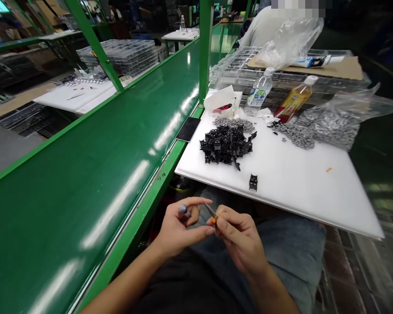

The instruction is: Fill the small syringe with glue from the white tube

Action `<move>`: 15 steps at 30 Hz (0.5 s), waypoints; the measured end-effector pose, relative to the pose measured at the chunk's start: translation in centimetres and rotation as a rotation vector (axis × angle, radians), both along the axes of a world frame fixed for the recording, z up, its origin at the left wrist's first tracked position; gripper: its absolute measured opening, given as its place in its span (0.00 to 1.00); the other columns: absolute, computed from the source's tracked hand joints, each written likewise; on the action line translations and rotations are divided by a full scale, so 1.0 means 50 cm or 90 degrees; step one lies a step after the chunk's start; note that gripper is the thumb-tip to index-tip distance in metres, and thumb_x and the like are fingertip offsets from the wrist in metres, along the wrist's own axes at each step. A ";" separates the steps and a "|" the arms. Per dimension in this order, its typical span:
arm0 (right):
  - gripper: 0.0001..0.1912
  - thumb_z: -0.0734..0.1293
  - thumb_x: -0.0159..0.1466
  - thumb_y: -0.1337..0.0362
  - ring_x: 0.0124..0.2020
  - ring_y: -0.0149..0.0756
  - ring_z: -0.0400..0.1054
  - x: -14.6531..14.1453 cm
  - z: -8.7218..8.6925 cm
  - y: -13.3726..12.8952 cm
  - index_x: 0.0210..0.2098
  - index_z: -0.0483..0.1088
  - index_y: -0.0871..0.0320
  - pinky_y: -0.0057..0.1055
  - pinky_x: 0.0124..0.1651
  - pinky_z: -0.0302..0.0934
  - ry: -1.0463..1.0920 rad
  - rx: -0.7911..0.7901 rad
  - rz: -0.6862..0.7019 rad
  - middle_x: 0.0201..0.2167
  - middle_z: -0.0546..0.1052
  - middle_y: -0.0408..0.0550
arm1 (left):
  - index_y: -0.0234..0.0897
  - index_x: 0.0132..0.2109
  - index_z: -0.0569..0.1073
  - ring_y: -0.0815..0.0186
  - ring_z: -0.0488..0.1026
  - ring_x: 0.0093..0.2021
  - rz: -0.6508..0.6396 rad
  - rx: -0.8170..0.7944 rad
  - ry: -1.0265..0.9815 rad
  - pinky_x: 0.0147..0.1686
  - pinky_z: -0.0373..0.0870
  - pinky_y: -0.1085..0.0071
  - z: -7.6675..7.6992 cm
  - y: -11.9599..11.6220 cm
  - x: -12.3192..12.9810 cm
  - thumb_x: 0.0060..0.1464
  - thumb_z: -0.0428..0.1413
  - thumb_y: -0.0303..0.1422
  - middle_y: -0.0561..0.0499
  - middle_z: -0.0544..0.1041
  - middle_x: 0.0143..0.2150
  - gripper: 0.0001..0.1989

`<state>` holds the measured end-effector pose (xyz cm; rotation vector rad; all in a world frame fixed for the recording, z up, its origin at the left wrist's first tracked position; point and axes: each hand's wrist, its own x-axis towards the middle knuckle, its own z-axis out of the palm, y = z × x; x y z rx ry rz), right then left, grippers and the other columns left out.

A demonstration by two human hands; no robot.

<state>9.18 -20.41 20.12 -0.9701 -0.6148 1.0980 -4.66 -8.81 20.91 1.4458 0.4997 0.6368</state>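
Tool: orange-gripped metal tool (pixel 211 213), pinched in right hand (pixel 239 242); long axis runs up-left, tip toward left hand (pixel 178 231).
Left hand: fingers hold grey cylinder (pixel 182 210).
Hands: together, just apart.
Beyond: white plastic board (pixel 301 198), black plastic parts (pixel 225 146).

Both the left hand (pixel 180 229) and the right hand (pixel 239 240) are bare, their fingernails trimmed short, and the left forearm (pixel 124 285) and right forearm (pixel 275 296) behind them show bare skin as far as the frame reaches. Just below the hands, between the forearms, sits a black garment (pixel 186 290) (its folds are lost in the dark, so no print or seam can be made out). Beside the right hand lie blue-grey denim trousers (pixel 291 248) in a faded wash.
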 end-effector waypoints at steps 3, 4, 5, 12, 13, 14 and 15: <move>0.13 0.76 0.67 0.53 0.23 0.25 0.55 0.005 -0.004 -0.004 0.33 0.87 0.56 0.30 0.24 0.43 0.059 -0.002 0.071 0.26 0.68 0.44 | 0.34 0.55 0.83 0.76 0.50 0.23 -0.101 0.001 0.004 0.25 0.50 0.74 0.002 0.019 0.003 0.45 0.77 0.44 0.65 0.52 0.22 0.32; 0.13 0.76 0.66 0.53 0.23 0.25 0.55 0.008 -0.006 -0.004 0.34 0.87 0.56 0.30 0.24 0.43 0.074 -0.003 0.084 0.26 0.68 0.44 | 0.34 0.54 0.83 0.76 0.50 0.23 -0.121 0.006 0.005 0.26 0.50 0.74 0.002 0.022 0.004 0.45 0.77 0.44 0.65 0.52 0.22 0.32; 0.13 0.77 0.65 0.53 0.23 0.25 0.55 0.010 -0.008 -0.004 0.33 0.87 0.55 0.30 0.24 0.43 0.081 -0.004 0.094 0.26 0.68 0.44 | 0.34 0.54 0.83 0.76 0.50 0.23 -0.134 0.012 0.006 0.26 0.51 0.73 0.002 0.024 0.006 0.46 0.77 0.44 0.65 0.51 0.21 0.31; 0.14 0.76 0.66 0.54 0.24 0.27 0.54 0.027 -0.017 -0.007 0.28 0.85 0.55 0.30 0.25 0.43 0.063 0.003 0.117 0.24 0.67 0.44 | 0.35 0.50 0.82 0.75 0.50 0.24 -0.140 0.065 -0.006 0.26 0.51 0.73 0.008 0.021 0.018 0.53 0.72 0.41 0.64 0.53 0.22 0.21; 0.14 0.76 0.66 0.54 0.24 0.27 0.54 0.028 -0.018 -0.007 0.28 0.85 0.55 0.30 0.25 0.43 0.057 0.002 0.120 0.24 0.67 0.44 | 0.34 0.50 0.82 0.75 0.50 0.24 -0.140 0.072 -0.005 0.26 0.51 0.73 0.010 0.021 0.020 0.53 0.72 0.41 0.64 0.54 0.22 0.21; 0.14 0.76 0.66 0.54 0.24 0.27 0.54 0.029 -0.020 -0.007 0.28 0.85 0.55 0.30 0.24 0.42 0.053 0.000 0.122 0.24 0.67 0.44 | 0.34 0.49 0.82 0.75 0.50 0.23 -0.141 0.078 -0.004 0.25 0.51 0.74 0.011 0.021 0.022 0.53 0.72 0.41 0.64 0.54 0.22 0.21; 0.14 0.76 0.66 0.53 0.24 0.28 0.54 0.030 -0.021 -0.007 0.28 0.85 0.55 0.30 0.24 0.42 0.053 -0.003 0.123 0.24 0.68 0.45 | 0.34 0.48 0.82 0.75 0.51 0.23 -0.142 0.084 -0.004 0.25 0.51 0.74 0.013 0.021 0.023 0.53 0.71 0.42 0.63 0.54 0.22 0.20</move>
